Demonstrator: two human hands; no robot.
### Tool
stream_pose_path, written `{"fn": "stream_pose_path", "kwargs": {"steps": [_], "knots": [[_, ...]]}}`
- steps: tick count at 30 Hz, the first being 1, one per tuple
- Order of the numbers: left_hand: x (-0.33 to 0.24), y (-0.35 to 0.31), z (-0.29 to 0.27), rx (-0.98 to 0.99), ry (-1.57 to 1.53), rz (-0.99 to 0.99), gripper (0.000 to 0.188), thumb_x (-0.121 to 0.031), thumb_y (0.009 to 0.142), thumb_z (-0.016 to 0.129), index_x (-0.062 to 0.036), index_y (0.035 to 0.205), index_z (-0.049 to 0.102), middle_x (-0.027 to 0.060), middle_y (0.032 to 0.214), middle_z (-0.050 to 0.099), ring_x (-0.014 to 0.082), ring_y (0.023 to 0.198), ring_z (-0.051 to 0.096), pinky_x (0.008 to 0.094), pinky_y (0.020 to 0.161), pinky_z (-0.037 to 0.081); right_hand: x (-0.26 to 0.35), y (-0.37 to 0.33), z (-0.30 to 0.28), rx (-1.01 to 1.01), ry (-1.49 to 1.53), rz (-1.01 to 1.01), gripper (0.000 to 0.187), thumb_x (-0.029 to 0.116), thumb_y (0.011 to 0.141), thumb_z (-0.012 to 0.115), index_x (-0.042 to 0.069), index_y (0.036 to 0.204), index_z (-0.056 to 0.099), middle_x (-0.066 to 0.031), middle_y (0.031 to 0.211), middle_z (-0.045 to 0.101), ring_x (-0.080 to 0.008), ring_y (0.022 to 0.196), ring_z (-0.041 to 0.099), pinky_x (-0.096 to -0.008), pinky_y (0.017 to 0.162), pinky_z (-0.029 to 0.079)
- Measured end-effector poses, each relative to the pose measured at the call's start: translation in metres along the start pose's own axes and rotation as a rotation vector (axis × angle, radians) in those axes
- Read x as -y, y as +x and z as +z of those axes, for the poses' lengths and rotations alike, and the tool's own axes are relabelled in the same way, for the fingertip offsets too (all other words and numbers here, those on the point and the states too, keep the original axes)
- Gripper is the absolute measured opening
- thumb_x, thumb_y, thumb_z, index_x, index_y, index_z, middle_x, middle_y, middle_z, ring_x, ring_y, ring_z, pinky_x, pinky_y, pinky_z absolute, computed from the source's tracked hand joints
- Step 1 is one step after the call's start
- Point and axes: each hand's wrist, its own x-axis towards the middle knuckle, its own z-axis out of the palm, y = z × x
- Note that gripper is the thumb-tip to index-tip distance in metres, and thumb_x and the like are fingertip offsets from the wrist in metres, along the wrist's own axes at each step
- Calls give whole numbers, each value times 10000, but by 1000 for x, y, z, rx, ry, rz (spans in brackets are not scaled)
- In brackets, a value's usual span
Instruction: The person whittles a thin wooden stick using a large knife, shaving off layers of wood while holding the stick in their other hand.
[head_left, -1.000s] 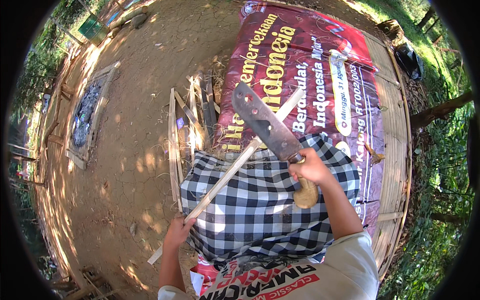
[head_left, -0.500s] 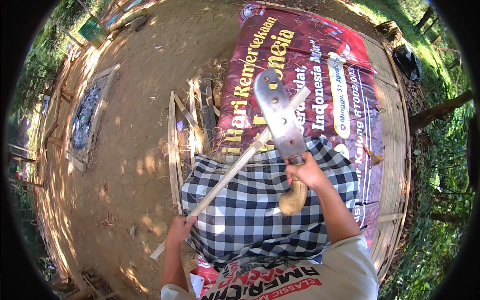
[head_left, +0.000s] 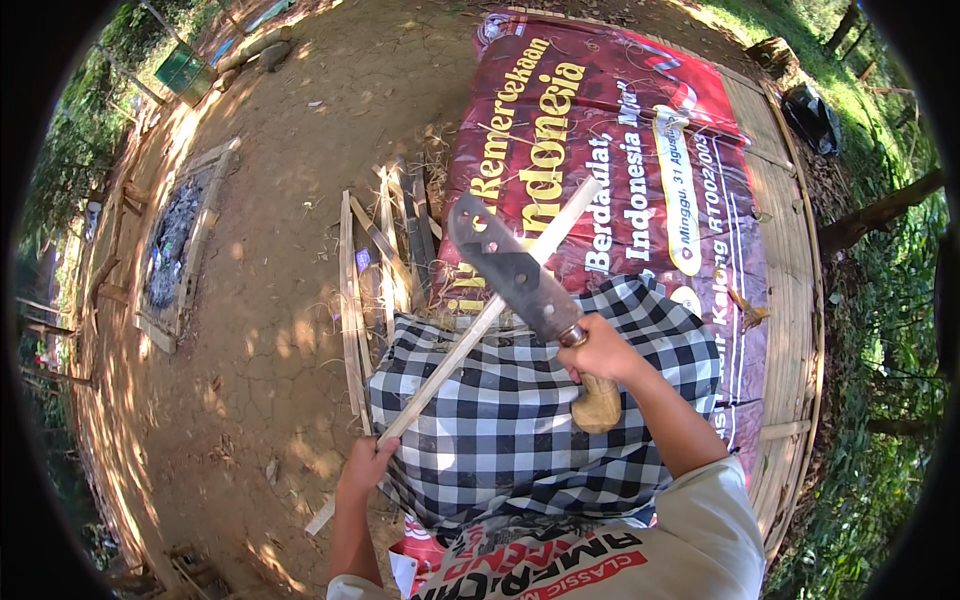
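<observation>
My left hand (head_left: 366, 466) is closed round the lower part of a long pale split-bamboo strip (head_left: 455, 358), which slants up and to the right across my lap. In my right hand (head_left: 598, 352) is the wooden handle (head_left: 597, 404) of a broad machete. Its wide metal blade (head_left: 508, 268), pierced by several round holes, points up and left and crosses over the strip. Whether blade and strip touch, I cannot tell. A black-and-white checked cloth (head_left: 520, 420) covers my lap beneath both.
A dark red printed banner (head_left: 625, 170) lies over a bamboo platform (head_left: 785, 330). Several bamboo strips (head_left: 347, 290) rest on the ground left of the cloth. Further left, a wood-framed ash pit (head_left: 176, 240) is set in the bare earth (head_left: 270, 210). A black bag (head_left: 812, 118) lies at the right.
The blade has swung left and tilted over, lying more across the strip than before. My right hand has turned with it. The strip and my left hand have shifted only slightly.
</observation>
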Motion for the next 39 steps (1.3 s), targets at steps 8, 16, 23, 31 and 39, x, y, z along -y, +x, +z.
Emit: {"fn": "stream_pose_path", "kwargs": {"steps": [8,16,23,31,39], "knots": [[21,2,7,-14,5,-26,547,-406,893,639,88,675,550,131,510,418,171,511,406,400,490,392,-1,-12,34,155,-148,45,133,-35,712,654,-80,821,592,-95,630,607,-150,529,600,-284,489,480],[-12,-12,7,-104,88,-30,552,-426,913,601,80,696,563,145,511,450,186,496,418,388,493,387,-38,-22,60,18,68,-99,159,28,756,686,-60,865,611,-59,652,608,-115,526,591,-269,485,475],[-82,-20,24,-130,-9,143,436,-367,943,570,35,774,576,164,538,469,258,478,420,393,500,385,-46,-50,79,-41,497,-104,225,-63,762,657,-23,954,547,-78,687,590,-162,545,599,-296,498,497],[-138,-27,48,55,-126,230,272,-234,946,587,12,832,570,104,541,464,184,487,404,339,483,362,-39,-84,69,-380,228,-295,226,-35,766,666,-36,950,536,-66,687,587,-132,557,593,-274,502,485],[-179,-37,67,270,-520,239,167,-178,938,606,-66,865,506,-65,593,431,15,455,380,201,400,327,-43,-113,51,-412,67,-443,158,11,760,699,-38,857,585,-61,682,611,-102,581,574,-268,531,463]]}}
